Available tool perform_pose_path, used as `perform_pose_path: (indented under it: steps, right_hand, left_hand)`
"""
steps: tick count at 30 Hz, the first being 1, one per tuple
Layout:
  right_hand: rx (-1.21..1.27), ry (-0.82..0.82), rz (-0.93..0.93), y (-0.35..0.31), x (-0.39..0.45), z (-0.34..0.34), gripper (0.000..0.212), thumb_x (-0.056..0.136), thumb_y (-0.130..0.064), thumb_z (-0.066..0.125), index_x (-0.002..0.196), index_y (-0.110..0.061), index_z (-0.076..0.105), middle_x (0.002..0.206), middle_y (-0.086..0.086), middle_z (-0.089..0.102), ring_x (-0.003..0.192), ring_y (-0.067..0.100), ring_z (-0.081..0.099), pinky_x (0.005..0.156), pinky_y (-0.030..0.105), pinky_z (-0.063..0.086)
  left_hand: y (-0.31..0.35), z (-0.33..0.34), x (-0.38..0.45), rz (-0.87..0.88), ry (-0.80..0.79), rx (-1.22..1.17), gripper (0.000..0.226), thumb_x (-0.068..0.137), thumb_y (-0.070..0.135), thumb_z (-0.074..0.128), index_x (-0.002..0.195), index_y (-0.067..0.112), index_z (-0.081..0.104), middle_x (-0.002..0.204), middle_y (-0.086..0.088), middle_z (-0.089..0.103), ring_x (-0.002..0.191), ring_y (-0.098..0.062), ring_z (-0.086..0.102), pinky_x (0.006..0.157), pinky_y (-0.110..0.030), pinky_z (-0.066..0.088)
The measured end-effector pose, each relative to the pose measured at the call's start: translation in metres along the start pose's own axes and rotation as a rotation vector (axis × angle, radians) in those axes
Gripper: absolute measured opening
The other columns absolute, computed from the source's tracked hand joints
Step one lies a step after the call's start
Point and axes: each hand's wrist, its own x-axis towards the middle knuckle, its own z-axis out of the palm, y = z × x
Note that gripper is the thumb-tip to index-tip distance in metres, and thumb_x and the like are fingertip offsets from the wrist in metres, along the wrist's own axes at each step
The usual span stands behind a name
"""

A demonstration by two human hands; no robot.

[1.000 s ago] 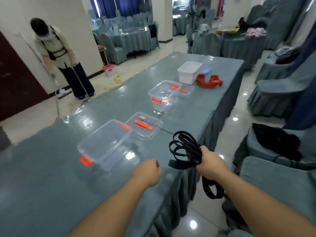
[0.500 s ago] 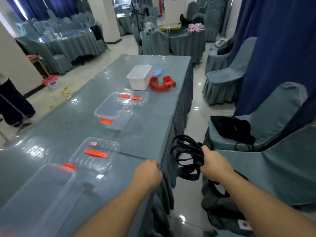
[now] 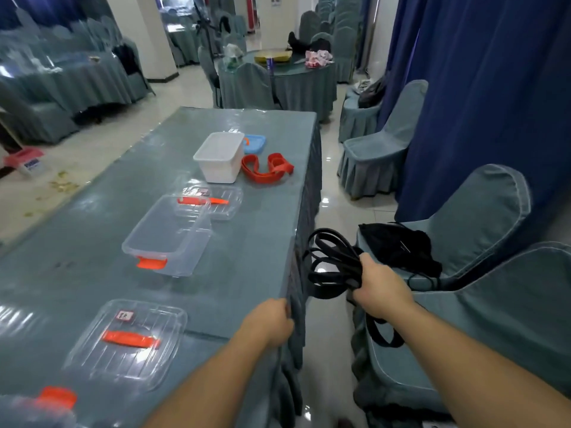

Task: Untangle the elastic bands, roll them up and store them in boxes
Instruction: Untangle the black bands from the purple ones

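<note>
right hand [image 3: 381, 290] grips tangled black elastic bands [image 3: 335, 264]; left hand [image 3: 268, 322], fingers curled, holds nothing at table edge [image 3: 293, 242].

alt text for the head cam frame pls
A person's right hand grips a tangled bundle of black elastic bands beside a long table, while the left hand rests curled at the table's edge. Open clear boxes, lids and a red band lie on it.

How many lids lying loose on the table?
3. A clear lid near the left hand, a second clear lid mid-table, and a blue lid behind the white box. None seems hidden.
</note>
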Motion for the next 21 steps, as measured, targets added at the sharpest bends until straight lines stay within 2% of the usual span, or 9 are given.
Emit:
perform_pose_path:
  steps: [3, 7, 11, 16, 19, 21]
  right_hand:
    - [-0.02, -0.019, -0.022, -0.002, 0.031, 0.003, 0.029, 0.084, -0.023, 0.063, 0.102, -0.026, 0.041, 0.081, 0.0, 0.06, 0.072, 0.025, 0.061, 0.059, 0.036, 0.05]
    - [-0.033, -0.062, -0.066, 0.002, 0.081, 0.012, 0.027, 0.086, -0.027, 0.062, 0.104, -0.027, 0.041, 0.081, -0.001, 0.06, 0.071, 0.024, 0.061, 0.059, 0.038, 0.053]
    - [-0.079, -0.132, -0.13, 0.007, 0.137, 0.018, 0.03, 0.087, -0.026, 0.062, 0.104, -0.028, 0.038, 0.082, -0.002, 0.057, 0.071, 0.022, 0.059, 0.053, 0.033, 0.042]
    - [-0.106, -0.236, -0.226, 0.009, 0.212, 0.011, 0.027, 0.085, -0.022, 0.057, 0.104, -0.029, 0.039, 0.083, -0.002, 0.058, 0.071, 0.022, 0.059, 0.05, 0.032, 0.038]
    - [-0.102, -0.279, -0.305, -0.003, 0.253, 0.005, 0.028, 0.085, -0.021, 0.058, 0.105, -0.028, 0.04, 0.084, -0.001, 0.06, 0.074, 0.025, 0.061, 0.056, 0.035, 0.046]
    - [-0.077, -0.304, -0.356, -0.015, 0.276, 0.005, 0.026, 0.085, -0.023, 0.059, 0.102, -0.028, 0.039, 0.085, 0.0, 0.06, 0.073, 0.024, 0.06, 0.055, 0.036, 0.047]
  left_hand:
    - [0.0, -0.013, 0.025, -0.018, 0.036, -0.018, 0.031, 0.098, 0.031, 0.049, 0.123, 0.017, 0.061, 0.126, -0.006, 0.064, 0.111, -0.029, 0.063, 0.095, -0.042, 0.055]
    - [0.002, -0.034, 0.062, -0.056, 0.11, -0.047, 0.036, 0.095, 0.03, 0.05, 0.126, 0.017, 0.062, 0.131, -0.008, 0.063, 0.117, -0.031, 0.063, 0.097, -0.041, 0.054]
    - [0.008, -0.059, 0.105, -0.124, 0.172, -0.07, 0.04, 0.096, 0.031, 0.05, 0.132, 0.019, 0.061, 0.136, -0.008, 0.061, 0.122, -0.031, 0.061, 0.101, -0.041, 0.052]
    - [0.022, -0.09, 0.15, -0.233, 0.198, -0.109, 0.043, 0.098, 0.03, 0.049, 0.139, 0.018, 0.057, 0.143, -0.008, 0.057, 0.127, -0.03, 0.059, 0.103, -0.038, 0.05]
    - [0.026, -0.1, 0.165, -0.312, 0.203, -0.148, 0.044, 0.098, 0.03, 0.048, 0.14, 0.02, 0.056, 0.143, -0.005, 0.056, 0.127, -0.028, 0.058, 0.102, -0.038, 0.05]
    - [0.023, -0.104, 0.169, -0.367, 0.205, -0.174, 0.044, 0.098, 0.033, 0.047, 0.139, 0.02, 0.056, 0.142, -0.004, 0.056, 0.126, -0.027, 0.058, 0.103, -0.039, 0.05]
